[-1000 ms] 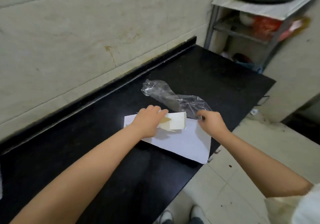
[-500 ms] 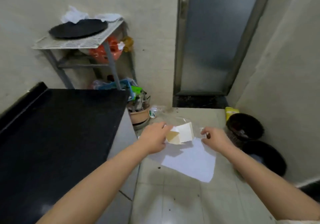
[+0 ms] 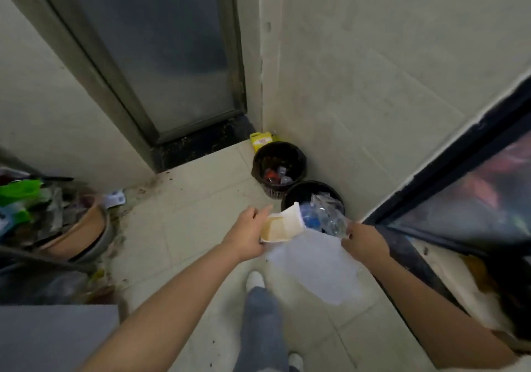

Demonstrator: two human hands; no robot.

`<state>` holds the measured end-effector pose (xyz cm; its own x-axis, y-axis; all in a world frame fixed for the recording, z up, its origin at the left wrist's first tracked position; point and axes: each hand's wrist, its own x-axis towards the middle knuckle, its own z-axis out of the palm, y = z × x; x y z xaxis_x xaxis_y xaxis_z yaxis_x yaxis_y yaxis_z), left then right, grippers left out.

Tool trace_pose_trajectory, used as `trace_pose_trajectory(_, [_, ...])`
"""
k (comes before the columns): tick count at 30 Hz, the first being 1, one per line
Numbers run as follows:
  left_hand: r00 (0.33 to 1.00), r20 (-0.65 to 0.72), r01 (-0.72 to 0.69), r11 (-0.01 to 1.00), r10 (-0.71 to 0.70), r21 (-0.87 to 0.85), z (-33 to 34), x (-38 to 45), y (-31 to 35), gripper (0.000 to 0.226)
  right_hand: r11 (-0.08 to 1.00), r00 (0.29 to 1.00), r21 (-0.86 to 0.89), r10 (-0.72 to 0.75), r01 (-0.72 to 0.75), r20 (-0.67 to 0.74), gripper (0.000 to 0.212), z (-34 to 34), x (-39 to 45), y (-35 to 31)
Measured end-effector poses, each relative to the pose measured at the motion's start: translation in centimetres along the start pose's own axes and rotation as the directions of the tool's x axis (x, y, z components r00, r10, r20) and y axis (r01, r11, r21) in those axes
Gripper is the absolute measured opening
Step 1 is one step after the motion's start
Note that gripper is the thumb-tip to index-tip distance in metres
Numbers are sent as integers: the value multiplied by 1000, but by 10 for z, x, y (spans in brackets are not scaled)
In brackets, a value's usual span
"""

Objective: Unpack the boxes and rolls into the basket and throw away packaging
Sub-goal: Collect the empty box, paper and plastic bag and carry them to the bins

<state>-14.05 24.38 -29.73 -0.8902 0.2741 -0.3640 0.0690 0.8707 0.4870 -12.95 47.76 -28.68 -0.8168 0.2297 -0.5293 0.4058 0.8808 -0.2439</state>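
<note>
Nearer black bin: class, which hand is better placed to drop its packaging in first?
The right hand: its clear plastic wrap already hangs over the nearer black bin, while the left hand's box sits beside the rim.

Counts by kind

Two hands [image 3: 247, 238] [image 3: 365, 241], two black bins [image 3: 278, 167] [image 3: 301, 194], one open box [image 3: 283, 226], one clear wrapper [image 3: 327, 213], one white sheet [image 3: 319, 268], one yellow carton [image 3: 260, 140], two shoes [image 3: 255, 278] [image 3: 296, 360].

Pale tiled floor [image 3: 195, 228] (speckled with dirt), plain walls [image 3: 388, 55], frosted door [image 3: 161, 49].
</note>
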Motion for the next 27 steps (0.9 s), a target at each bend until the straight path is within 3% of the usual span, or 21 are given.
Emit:
trace_pose_trajectory(5, [993,121,-2,996,12,-85,19,115,-5,92,984,983,-30,177,-176,53,32,-8,102,6])
trace_pose_trajectory(11, [969,238,120,965,-63,-232,67,229,-22,84,930,923,87,336,-356,189,35,10,221,7])
trace_pose_trajectory(20, [909,326,368,865,-258,-341,167,335,-50,83,914,898,251,207,-319,387,24,95,339,34])
trace_pose_trajectory(27, [936,302,264,929,-181,-260,242,394,-76,68,757,748,303,347,-579,565,30,157,406,84])
